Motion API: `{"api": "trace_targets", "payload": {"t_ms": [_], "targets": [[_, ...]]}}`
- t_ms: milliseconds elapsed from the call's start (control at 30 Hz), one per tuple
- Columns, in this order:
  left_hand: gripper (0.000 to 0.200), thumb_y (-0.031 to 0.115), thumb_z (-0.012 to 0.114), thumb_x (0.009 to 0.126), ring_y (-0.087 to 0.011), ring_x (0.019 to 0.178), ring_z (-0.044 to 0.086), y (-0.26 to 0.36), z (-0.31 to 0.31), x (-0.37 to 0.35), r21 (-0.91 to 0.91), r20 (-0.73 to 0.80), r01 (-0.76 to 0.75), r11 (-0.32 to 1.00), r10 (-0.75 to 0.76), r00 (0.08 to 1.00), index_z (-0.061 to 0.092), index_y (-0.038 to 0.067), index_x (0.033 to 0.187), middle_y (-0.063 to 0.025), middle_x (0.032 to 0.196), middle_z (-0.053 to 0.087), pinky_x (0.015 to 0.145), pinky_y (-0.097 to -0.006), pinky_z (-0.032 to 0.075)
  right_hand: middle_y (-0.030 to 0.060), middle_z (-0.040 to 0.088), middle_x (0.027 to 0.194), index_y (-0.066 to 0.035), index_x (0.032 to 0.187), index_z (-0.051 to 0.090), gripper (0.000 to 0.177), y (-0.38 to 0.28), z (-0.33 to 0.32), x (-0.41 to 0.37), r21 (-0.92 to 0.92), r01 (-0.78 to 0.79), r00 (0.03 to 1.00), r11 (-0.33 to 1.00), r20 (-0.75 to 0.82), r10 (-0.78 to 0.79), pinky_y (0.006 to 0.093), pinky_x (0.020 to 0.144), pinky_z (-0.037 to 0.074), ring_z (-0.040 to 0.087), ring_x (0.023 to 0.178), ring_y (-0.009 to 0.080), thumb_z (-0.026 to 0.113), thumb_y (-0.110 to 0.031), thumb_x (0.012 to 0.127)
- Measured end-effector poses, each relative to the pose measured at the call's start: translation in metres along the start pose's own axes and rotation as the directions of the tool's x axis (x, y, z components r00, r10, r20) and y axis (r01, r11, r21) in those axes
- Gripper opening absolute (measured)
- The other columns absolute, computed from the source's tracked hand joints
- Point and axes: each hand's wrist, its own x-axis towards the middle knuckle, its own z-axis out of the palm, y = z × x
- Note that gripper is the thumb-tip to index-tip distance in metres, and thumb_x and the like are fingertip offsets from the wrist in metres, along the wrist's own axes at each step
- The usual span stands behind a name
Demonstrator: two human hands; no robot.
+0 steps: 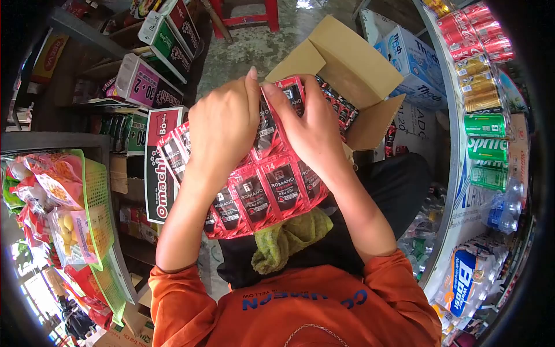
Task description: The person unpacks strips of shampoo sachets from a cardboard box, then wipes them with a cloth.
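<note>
A sheet of red and black Romano shampoo sachets point(283, 186), joined in rows, is held up in front of me above my lap. My left hand point(222, 130) is closed on its upper left part, knuckles toward the camera, fingers curled out of sight. My right hand point(315, 124) grips the upper right part, thumb on the front and fingers behind. The two thumbs are close together at the top edge. Beyond my right hand, an opened cardboard box point(361, 63) contains more red and black sachets point(341, 104). A green cloth point(289, 240) lies under the sheet on my lap.
Shelves on the left carry Omachi boxes point(162, 165) and a green basket point(98, 214) near bagged snacks. To the right are Thach boxes point(413, 66), Sprite cans point(487, 147) and a Water Boost bottle pack point(465, 280). A red stool point(245, 20) stands on the floor ahead.
</note>
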Motion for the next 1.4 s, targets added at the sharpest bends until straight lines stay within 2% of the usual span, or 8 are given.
{"api": "trace_targets", "payload": {"t_ms": [100,300,500,767,967,1133,1267,1400], "targets": [[0.041,0.029,0.046,0.107,-0.0423,0.065,0.067,-0.007,0.0,0.002,-0.02,0.021,0.012,1.0,-0.011,1.0,0.07,0.002,0.088,-0.0204,0.073,0.069,0.058,-0.0518,0.052,0.0223,0.069,0.077,0.007,0.109,0.055,0.056,0.012,0.01,0.004,-0.057,0.144,0.988,0.988,-0.056,-0.147,0.0436,0.059,0.053,0.071,0.07,0.0405,0.071,-0.044,0.096],[0.026,0.021,0.05,0.103,-0.0421,0.067,0.066,-0.016,-0.002,0.006,-0.064,0.098,-0.089,0.994,0.095,0.991,0.068,0.005,0.114,-0.0194,0.076,0.068,0.059,-0.0533,0.051,0.0126,0.069,0.077,0.005,0.106,0.057,0.048,0.012,0.014,0.003,0.276,0.083,0.996,0.958,-0.016,-0.082,0.0343,0.061,0.052,0.069,0.068,0.0184,0.075,-0.038,0.095],[0.045,0.03,0.048,0.108,-0.0466,0.065,0.063,-0.009,-0.007,0.006,-0.272,0.135,0.159,0.949,-0.126,0.983,0.07,-0.001,0.084,-0.0249,0.067,0.062,0.06,-0.0534,0.047,0.0009,0.066,0.087,0.002,0.101,0.063,0.035,0.018,0.025,0.007,0.757,-0.233,0.964,0.611,0.263,0.042,0.024,0.07,0.049,0.057,0.076,0.0048,0.068,-0.033,0.102],[0.058,0.039,0.048,0.109,-0.0485,0.062,0.06,-0.008,-0.005,0.006,-0.406,0.142,0.242,0.881,-0.201,0.969,0.065,-0.003,0.072,-0.0253,0.062,0.058,0.058,-0.0512,0.045,0.0029,0.071,0.096,-0.003,0.11,0.068,0.043,0.004,0.025,0.001,0.768,-0.6,0.796,0.222,0.546,0.263,0.0258,0.076,0.055,0.067,0.083,0.0069,0.059,-0.045,0.104],[0.057,0.039,0.049,0.108,-0.048,0.064,0.062,-0.004,-0.005,0.004,-0.298,0.071,0.196,0.934,-0.183,0.981,0.068,-0.002,0.073,-0.0263,0.064,0.06,0.058,-0.0515,0.046,0.0031,0.071,0.095,0.002,0.112,0.066,0.041,0.009,0.001,0.003,0.575,-0.291,0.939,0.765,0.326,0.112,0.026,0.079,0.053,0.063,0.085,0.0059,0.064,-0.038,0.103],[0.055,0.039,0.049,0.108,-0.0467,0.064,0.064,-0.004,-0.005,0.004,-0.14,0.038,0.229,0.963,-0.226,0.973,0.07,0.001,0.074,-0.0245,0.066,0.063,0.059,-0.0531,0.049,0.0078,0.073,0.099,0.004,0.121,0.062,0.047,0.004,-0.034,-0.034,0.372,-0.448,0.838,0.813,0.491,0.237,0.0299,0.084,0.053,0.068,0.09,0.0122,0.064,-0.039,0.102],[0.051,0.036,0.049,0.107,-0.0432,0.06,0.065,0.002,-0.001,0.001,0.017,0.004,0.137,0.99,-0.137,0.991,0.07,0.004,0.075,-0.0204,0.064,0.065,0.055,-0.0509,0.05,0.0265,0.069,0.085,0.0,0.109,0.05,0.042,-0.007,-0.023,-0.062,-0.249,-0.091,0.984,0.964,0.124,0.125,0.0523,0.061,0.054,0.068,0.072,0.0462,0.056,-0.041,0.104],[0.05,0.035,0.048,0.108,-0.0402,0.058,0.066,0.004,0.002,-0.001,0.116,-0.049,0.069,0.991,-0.063,0.997,0.07,0.004,0.074,-0.0188,0.063,0.065,0.051,-0.0479,0.05,0.0244,0.067,0.08,0.003,0.108,0.049,0.054,-0.014,-0.022,-0.067,-0.277,-0.036,0.996,0.96,0.063,0.056,0.0511,0.056,0.053,0.067,0.066,0.0454,0.061,-0.049,0.1]]}}
